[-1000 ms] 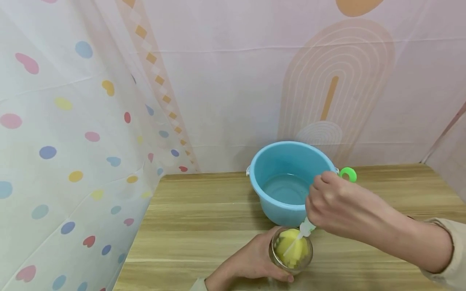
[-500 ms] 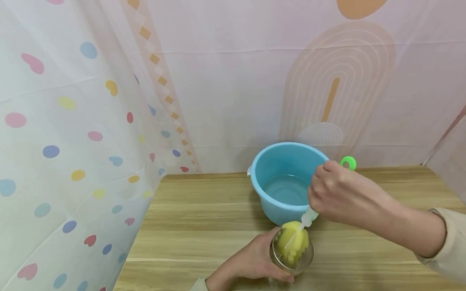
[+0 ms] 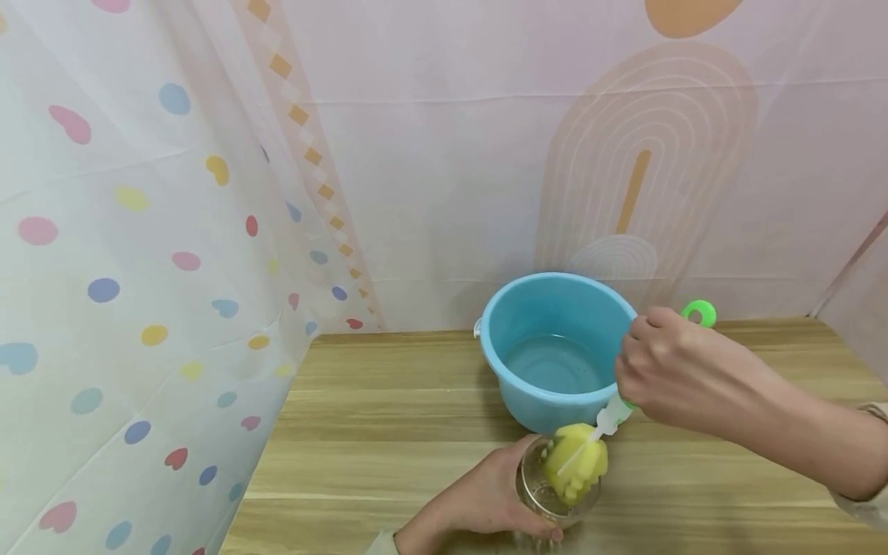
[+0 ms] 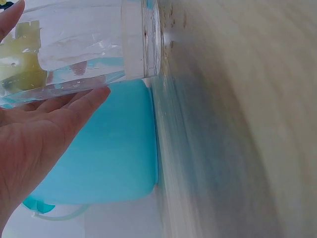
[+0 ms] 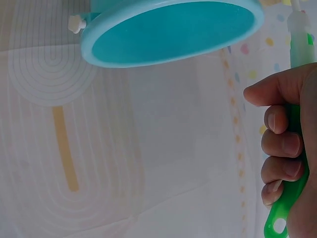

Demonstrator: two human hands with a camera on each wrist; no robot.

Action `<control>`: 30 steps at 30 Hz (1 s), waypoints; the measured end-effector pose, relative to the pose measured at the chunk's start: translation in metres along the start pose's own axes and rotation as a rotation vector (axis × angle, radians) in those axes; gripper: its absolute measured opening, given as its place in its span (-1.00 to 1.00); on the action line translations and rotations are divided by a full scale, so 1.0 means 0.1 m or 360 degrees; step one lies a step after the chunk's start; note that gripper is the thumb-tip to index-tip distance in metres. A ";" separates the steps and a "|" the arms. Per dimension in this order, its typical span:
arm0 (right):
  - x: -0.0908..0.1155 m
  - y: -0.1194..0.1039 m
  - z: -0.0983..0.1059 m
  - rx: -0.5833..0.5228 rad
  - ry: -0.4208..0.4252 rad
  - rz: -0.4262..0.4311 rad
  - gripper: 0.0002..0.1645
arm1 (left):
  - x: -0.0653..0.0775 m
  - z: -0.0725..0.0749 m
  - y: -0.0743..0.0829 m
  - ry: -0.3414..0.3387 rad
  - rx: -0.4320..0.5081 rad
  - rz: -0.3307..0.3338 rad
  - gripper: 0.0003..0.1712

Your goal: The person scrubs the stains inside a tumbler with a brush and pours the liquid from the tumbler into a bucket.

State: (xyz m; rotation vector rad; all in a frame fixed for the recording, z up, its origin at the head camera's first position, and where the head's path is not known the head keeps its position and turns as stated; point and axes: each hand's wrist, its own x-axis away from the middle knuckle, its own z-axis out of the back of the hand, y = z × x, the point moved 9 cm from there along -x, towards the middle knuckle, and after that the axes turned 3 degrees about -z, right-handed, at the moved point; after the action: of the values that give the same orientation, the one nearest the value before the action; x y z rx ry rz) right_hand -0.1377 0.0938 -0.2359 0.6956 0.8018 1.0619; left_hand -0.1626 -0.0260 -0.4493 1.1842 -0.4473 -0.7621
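Note:
In the head view my left hand [image 3: 486,489] grips a clear glass cup [image 4: 84,44] around its side, thumb in front and fingers behind. The cup stands upright, its base right at the wooden table. My right hand [image 3: 683,370] grips a sponge bottle brush by its green handle [image 5: 293,191], fingers wrapped round it and the thumb lying along the shaft. The brush slants down to the left, and its yellow sponge head [image 3: 581,461] is at the cup's mouth, the lower part inside the rim and the upper part above it. Through the cup wall the left wrist view shows the sponge.
Just behind the cup a light blue bucket [image 3: 548,408] stands on the table [image 3: 388,432], with water [image 3: 555,366] in its bottom. A patterned curtain [image 3: 430,193] hangs along the back, and a dotted one [image 3: 139,308] along the left.
My right hand has moved to the right, drawing the sponge head from deep in the cup up toward its right rim. The left hand and cup have hardly moved.

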 end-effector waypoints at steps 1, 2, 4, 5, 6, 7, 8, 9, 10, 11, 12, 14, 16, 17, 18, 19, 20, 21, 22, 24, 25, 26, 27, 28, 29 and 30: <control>0.02 0.00 0.00 -0.0008 -0.0001 0.0002 -0.73 | 0.00 0.00 0.00 0.0002 -0.0004 0.0002 0.06; 0.03 0.00 0.01 -0.0017 0.0000 0.0002 -0.73 | 0.00 0.00 -0.01 0.0006 -0.0008 0.0004 0.05; 0.05 0.00 0.02 -0.0032 0.0006 0.0001 -0.73 | 0.00 0.01 -0.01 0.0012 -0.0023 0.0006 0.05; 0.05 -0.01 0.03 -0.0041 0.0011 -0.0002 -0.72 | 0.00 0.01 -0.02 0.0014 -0.0025 0.0007 0.05; 0.06 -0.01 0.05 -0.0050 0.0016 -0.0006 -0.69 | 0.00 0.01 -0.02 0.0014 -0.0032 0.0003 0.05; 0.06 -0.01 0.06 -0.0056 0.0021 -0.0010 -0.67 | 0.00 0.01 -0.02 0.0014 -0.0037 0.0004 0.05; 0.06 -0.02 0.07 -0.0056 0.0021 -0.0011 -0.64 | -0.01 0.01 -0.02 0.0013 -0.0043 0.0000 0.04; 0.06 -0.03 0.09 -0.0054 0.0019 -0.0010 -0.60 | -0.01 0.01 -0.02 0.0011 -0.0049 -0.0001 0.04; 0.06 -0.03 0.10 -0.0057 0.0018 -0.0010 -0.56 | 0.00 0.01 -0.03 0.0009 -0.0050 0.0002 0.04; 0.06 -0.04 0.11 -0.0054 0.0016 -0.0007 -0.53 | 0.00 0.01 -0.03 0.0006 -0.0050 0.0000 0.03; 0.05 -0.05 0.13 -0.0048 0.0016 -0.0005 -0.50 | -0.01 0.01 -0.03 0.0002 -0.0049 0.0002 0.03; 0.05 -0.07 0.15 -0.0038 0.0018 0.0002 -0.49 | -0.01 0.01 -0.03 -0.0008 -0.0044 0.0007 0.02; 0.04 -0.08 0.18 -0.0038 0.0030 0.0004 -0.50 | -0.01 0.01 -0.03 -0.0013 -0.0037 0.0011 0.02; 0.03 -0.08 0.19 -0.0037 0.0039 0.0004 -0.51 | -0.01 0.02 -0.03 -0.0016 -0.0036 0.0008 0.02; 0.02 -0.09 0.19 -0.0039 0.0048 0.0002 -0.51 | -0.01 0.02 -0.03 -0.0017 -0.0039 0.0005 0.02; 0.01 -0.09 0.20 -0.0045 0.0057 -0.0002 -0.51 | -0.01 0.02 -0.03 -0.0018 -0.0044 0.0003 0.02; 0.00 -0.09 0.21 -0.0051 0.0065 -0.0007 -0.50 | -0.01 0.02 -0.03 -0.0018 -0.0045 0.0001 0.02; -0.01 -0.09 0.22 -0.0059 0.0075 -0.0012 -0.48 | -0.01 0.01 -0.03 -0.0020 -0.0043 0.0000 0.03; -0.02 -0.08 0.22 -0.0066 0.0083 -0.0015 -0.47 | -0.01 0.01 -0.03 -0.0021 -0.0042 0.0002 0.03; -0.04 -0.08 0.24 -0.0071 0.0102 -0.0018 -0.44 | -0.02 0.01 -0.03 -0.0022 -0.0035 0.0006 0.04; -0.05 -0.08 0.25 -0.0073 0.0115 -0.0018 -0.43 | -0.02 0.01 -0.03 -0.0022 -0.0027 0.0007 0.04; -0.06 -0.09 0.25 -0.0073 0.0128 -0.0016 -0.43 | -0.02 0.00 -0.03 -0.0023 -0.0019 0.0004 0.04; -0.07 -0.09 0.26 -0.0067 0.0141 -0.0010 -0.43 | -0.02 0.00 -0.03 -0.0022 -0.0007 0.0001 0.04; -0.08 -0.09 0.27 -0.0063 0.0153 -0.0005 -0.45 | -0.02 0.00 -0.02 -0.0022 0.0002 -0.0002 0.05; -0.09 -0.10 0.28 -0.0058 0.0166 0.0000 -0.46 | -0.02 0.00 -0.02 -0.0023 0.0014 -0.0012 0.05; -0.10 -0.10 0.28 -0.0055 0.0181 0.0003 -0.48 | -0.03 0.00 -0.01 -0.0023 0.0024 -0.0020 0.05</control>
State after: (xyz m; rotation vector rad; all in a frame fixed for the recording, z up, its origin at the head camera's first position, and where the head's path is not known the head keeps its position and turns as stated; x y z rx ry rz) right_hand -0.1119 0.0784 -0.2264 0.6109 0.8783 1.1220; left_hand -0.1648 -0.0245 -0.4504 1.1974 -0.4591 -0.7797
